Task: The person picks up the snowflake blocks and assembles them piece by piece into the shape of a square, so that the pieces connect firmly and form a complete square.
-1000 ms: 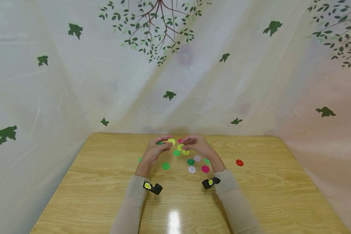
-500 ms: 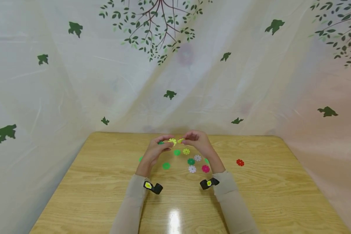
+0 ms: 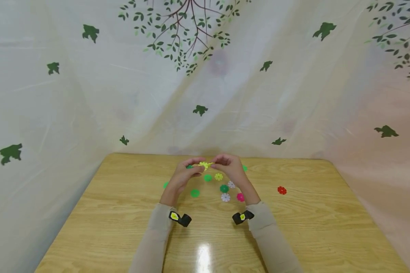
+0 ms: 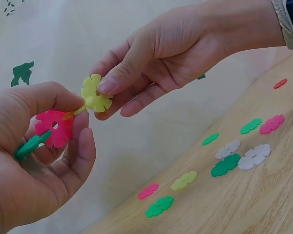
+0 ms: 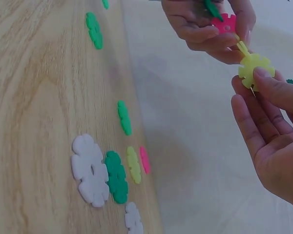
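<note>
At the left of the cluster in the head view's lower middle, a green notched disc lies on the wooden table, partly behind the left wrist; next comes the left hand, raised, its thumb and finger clamped on a yellow flower disc, seen edge-on at the left of the left wrist view, with a pink flower disc and a dark green disc against the palm; just right, a second yellow disc meets it, though I cannot tell whether they interlock; the right hand pinches this second one between thumb and fingers; below, between the forearms, lie a bright green disc, a dark green flower and a white flower; well apart, right of centre, lies a red flower disc.
</note>
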A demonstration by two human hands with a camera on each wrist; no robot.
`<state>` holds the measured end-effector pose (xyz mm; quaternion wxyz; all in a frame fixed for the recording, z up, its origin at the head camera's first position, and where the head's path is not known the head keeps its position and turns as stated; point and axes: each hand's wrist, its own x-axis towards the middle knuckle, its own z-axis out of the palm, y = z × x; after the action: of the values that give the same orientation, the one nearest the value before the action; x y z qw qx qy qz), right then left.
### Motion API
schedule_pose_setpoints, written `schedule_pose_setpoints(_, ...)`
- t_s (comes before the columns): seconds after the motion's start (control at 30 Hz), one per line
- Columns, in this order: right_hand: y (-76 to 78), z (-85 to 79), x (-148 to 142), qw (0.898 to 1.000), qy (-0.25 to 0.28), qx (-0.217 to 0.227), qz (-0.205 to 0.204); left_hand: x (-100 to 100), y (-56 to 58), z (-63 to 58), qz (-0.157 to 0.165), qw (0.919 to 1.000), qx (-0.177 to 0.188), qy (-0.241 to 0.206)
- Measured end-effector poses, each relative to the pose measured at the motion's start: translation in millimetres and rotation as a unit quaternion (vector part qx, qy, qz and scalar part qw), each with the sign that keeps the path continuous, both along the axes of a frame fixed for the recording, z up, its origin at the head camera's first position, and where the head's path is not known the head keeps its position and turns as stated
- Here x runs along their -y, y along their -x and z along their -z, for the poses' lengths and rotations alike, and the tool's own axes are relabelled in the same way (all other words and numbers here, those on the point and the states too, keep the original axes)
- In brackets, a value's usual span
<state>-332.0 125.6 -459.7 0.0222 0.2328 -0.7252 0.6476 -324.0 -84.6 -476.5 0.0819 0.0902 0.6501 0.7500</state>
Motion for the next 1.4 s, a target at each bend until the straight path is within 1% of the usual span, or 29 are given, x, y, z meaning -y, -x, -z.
schedule_pose_setpoints(0.1,-0.8,-0.8,0,1.0,0.004,-0.008,0.01,-2,-1.7,-2.5,0.007,0.9999,0.0,-0.014)
schedule_pose_setpoints(0.23,-0.9,-0.5,1,0.999,0.027,-0.015,0.024,-5,-4.6,-7.1,0.019,0.9989,0.008,-0.043)
schedule_pose_setpoints(0.3,-1.5,-0.8,3,0.999,0.039,-0.015,0.032,-5,-6.0,-9.1,0.025,0.9984,0.011,-0.05)
schedule_pose_setpoints(0.4,-2.8,-1.6,6,0.998,0.04,-0.022,0.047,-5,-7.5,-11.8,0.029,0.9985,0.01,-0.046)
schedule_pose_setpoints(0.5,-3.9,-3.0,8,0.997,0.031,-0.028,0.064,-6,-6.3,-12.8,0.035,0.9989,0.001,-0.032)
schedule_pose_setpoints(0.6,-4.9,-5.1,9,0.997,0.021,-0.022,0.07,-6,-4.8,-12.8,0.039,0.9989,-0.007,-0.024)
schedule_pose_setpoints(0.73,-7.7,-11.2,9,0.998,0.008,-0.014,0.056,-5,-5.4,-13.1,0.034,0.9992,-0.011,-0.017)
schedule_pose_setpoints(0.87,-9.5,-16.1,9,0.999,-0.01,-0.025,0.045,-3,-6.3,-12.8,0.03,0.9994,-0.012,-0.006)
schedule_pose_setpoints(1.07,-2.8,-12.5,7,0.998,-0.045,-0.034,0.036,-5,-5.1,-9.1,0.022,0.9997,0.004,-0.002)
schedule_pose_setpoints(1.17,-0.8,-12.9,3,0.996,-0.073,-0.038,0.03,-6,-3.8,-6.9,0.012,0.9998,0.01,-0.009)
schedule_pose_setpoints(1.23,-1.0,-13.7,-1,0.994,-0.095,-0.042,0.018,-7,-2.9,-5.4,0.004,0.9998,0.016,-0.013)
schedule_pose_setpoints(1.33,-2.7,-14.5,-9,0.989,-0.139,-0.042,-0.006,-7,-2.7,-5.0,-0.004,0.9995,0.024,-0.018)
schedule_pose_setpoints(1.4,-4.0,-14.3,-15,0.984,-0.172,-0.041,-0.027,-7,-2.5,-4.9,-0.009,0.9993,0.031,-0.022)
